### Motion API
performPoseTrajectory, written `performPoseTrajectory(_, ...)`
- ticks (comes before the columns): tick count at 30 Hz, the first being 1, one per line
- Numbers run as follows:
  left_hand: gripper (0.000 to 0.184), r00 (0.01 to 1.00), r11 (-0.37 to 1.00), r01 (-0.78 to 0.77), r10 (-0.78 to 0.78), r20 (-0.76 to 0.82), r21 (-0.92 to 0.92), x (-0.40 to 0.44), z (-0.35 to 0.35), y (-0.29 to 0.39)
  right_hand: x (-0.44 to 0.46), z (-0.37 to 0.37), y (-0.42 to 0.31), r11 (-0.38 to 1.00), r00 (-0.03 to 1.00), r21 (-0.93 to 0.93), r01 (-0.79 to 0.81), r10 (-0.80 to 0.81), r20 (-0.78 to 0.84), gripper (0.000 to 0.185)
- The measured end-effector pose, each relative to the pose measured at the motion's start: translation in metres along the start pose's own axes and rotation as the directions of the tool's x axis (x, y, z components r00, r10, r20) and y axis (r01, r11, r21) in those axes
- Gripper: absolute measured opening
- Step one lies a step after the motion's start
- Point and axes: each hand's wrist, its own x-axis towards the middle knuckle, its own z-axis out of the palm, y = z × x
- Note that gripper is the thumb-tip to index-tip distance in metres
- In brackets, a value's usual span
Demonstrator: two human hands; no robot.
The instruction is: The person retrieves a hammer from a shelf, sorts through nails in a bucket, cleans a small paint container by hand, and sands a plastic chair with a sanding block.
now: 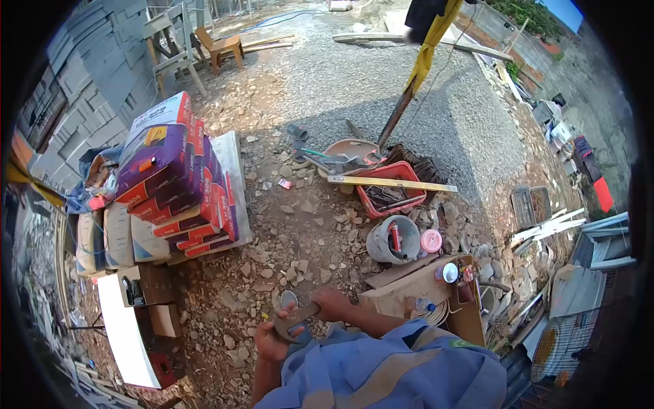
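A dull brown, flat curved piece [297, 317], perhaps a tool with a handle opening, is held in front of my waist; its exact kind I cannot make out. My left hand [271, 343] is closed round its lower, rounded end. At the other end, my right hand [332, 304] has its fingers wrapped over the piece. Just beyond it, a pale rounded thing [289, 298], possibly a shoe tip, shows against the stony ground.
Stacked cement bags [177, 180] stand to the left. Ahead are a red crate [407, 174] of tools with a yellow level [392, 183] across it, a grey bucket [381, 247], and a wheelbarrow [346, 146]. A cardboard box [402, 292] is by my right arm.
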Motion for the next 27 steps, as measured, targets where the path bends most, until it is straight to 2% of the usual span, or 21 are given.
performPoseTrajectory(2, 0.057, 0.993, 0.995, 0.093, -0.091, 0.076, -0.029, 0.031, 0.014, 0.017, 0.009, -0.005, 0.004, 0.991, 0.991, 0.032, -0.133, 0.132, 0.003, 0.024)
performPoseTrajectory(3, 0.059, 0.982, 0.986, 0.159, -0.163, 0.096, 0.052, 0.048, 0.018, 0.028, 0.013, -0.013, 0.005, 0.98, 0.98, 0.027, -0.198, 0.198, 0.007, 0.024)
performPoseTrajectory(5, 0.064, 0.962, 0.956, 0.222, -0.247, 0.118, 0.19, 0.079, 0.029, 0.048, 0.019, -0.019, 0.008, 0.965, 0.962, 0.07, -0.253, 0.258, -0.084, 0.024)
performPoseTrajectory(8, 0.067, 0.915, 0.903, 0.315, -0.37, 0.159, 0.291, 0.121, 0.054, 0.071, 0.035, -0.031, 0.005, 0.947, 0.922, 0.105, -0.304, 0.32, -0.219, 0.024)
performPoseTrajectory(12, 0.066, 0.844, 0.832, 0.443, -0.513, 0.158, 0.333, 0.17, 0.08, 0.078, 0.054, -0.042, -0.009, 0.897, 0.803, 0.1, -0.431, 0.432, -0.411, 0.025)
performPoseTrajectory(13, 0.066, 0.801, 0.822, 0.508, -0.56, 0.211, 0.256, 0.181, 0.081, 0.078, 0.054, -0.045, -0.012, 0.885, 0.773, 0.11, -0.453, 0.451, -0.446, 0.024)
performPoseTrajectory(16, 0.067, 0.72, 0.732, 0.569, -0.663, 0.205, 0.374, 0.202, 0.096, 0.078, 0.051, -0.053, -0.017, 0.847, 0.691, 0.136, -0.514, 0.503, -0.519, 0.022)
performPoseTrajectory(19, 0.061, 0.65, 0.577, 0.534, -0.747, 0.136, 0.618, 0.222, 0.101, 0.079, 0.041, -0.052, -0.022, 0.799, 0.628, 0.16, -0.58, 0.563, -0.537, 0.02)
performPoseTrajectory(22, 0.053, 0.538, 0.218, 0.428, -0.841, -0.053, 0.877, 0.245, 0.105, 0.082, 0.03, -0.054, -0.022, 0.747, 0.583, 0.167, -0.643, 0.62, -0.525, 0.018)
performPoseTrajectory(24, 0.047, 0.536, 0.125, 0.386, -0.837, -0.112, 0.914, 0.259, 0.098, 0.078, 0.027, -0.059, -0.017, 0.704, 0.57, 0.149, -0.695, 0.665, -0.482, 0.017)
performPoseTrajectory(27, 0.043, 0.52, 0.051, 0.367, -0.839, -0.159, 0.929, 0.276, 0.105, 0.075, 0.025, -0.045, 0.013, 0.748, 0.617, 0.155, -0.645, 0.63, -0.472, 0.017)
